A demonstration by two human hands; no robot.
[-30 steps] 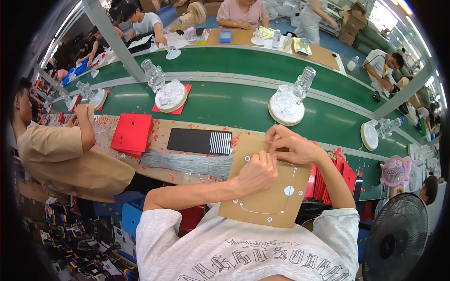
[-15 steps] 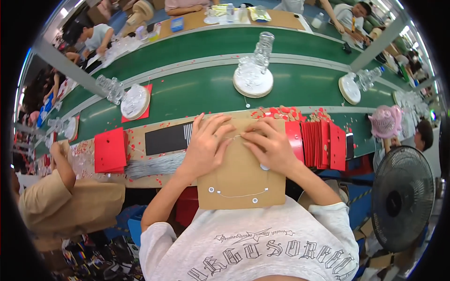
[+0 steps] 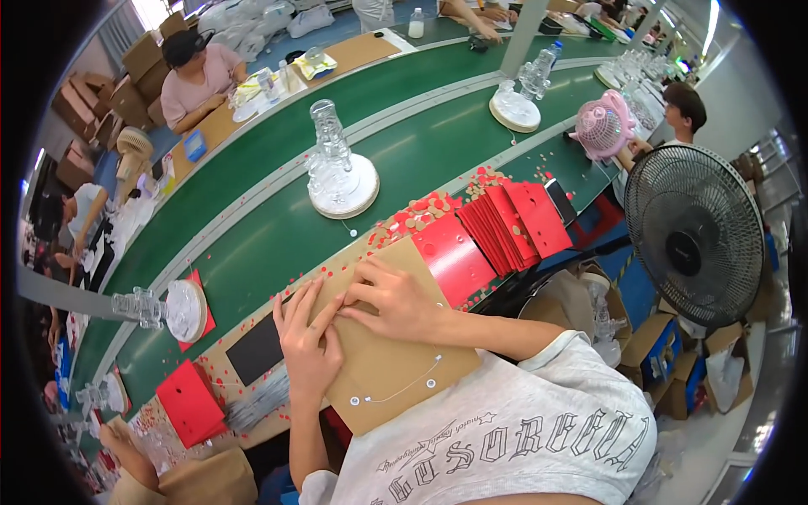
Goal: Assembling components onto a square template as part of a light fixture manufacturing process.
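Green belt (image 3: 421,160) beyond the brown board (image 3: 396,362) (black fan (image 3: 694,240) at right)

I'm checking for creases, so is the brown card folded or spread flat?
Spread flat. The brown card shows one broad face, no visible fold, beneath the left hand and right hand. Its underside is hidden.

I see the left hand (image 3: 306,345), fingers outstretched toward the far side, the right hand (image 3: 394,301) close beside it, fingers bent, its forearm (image 3: 492,332) slanting in from the right.
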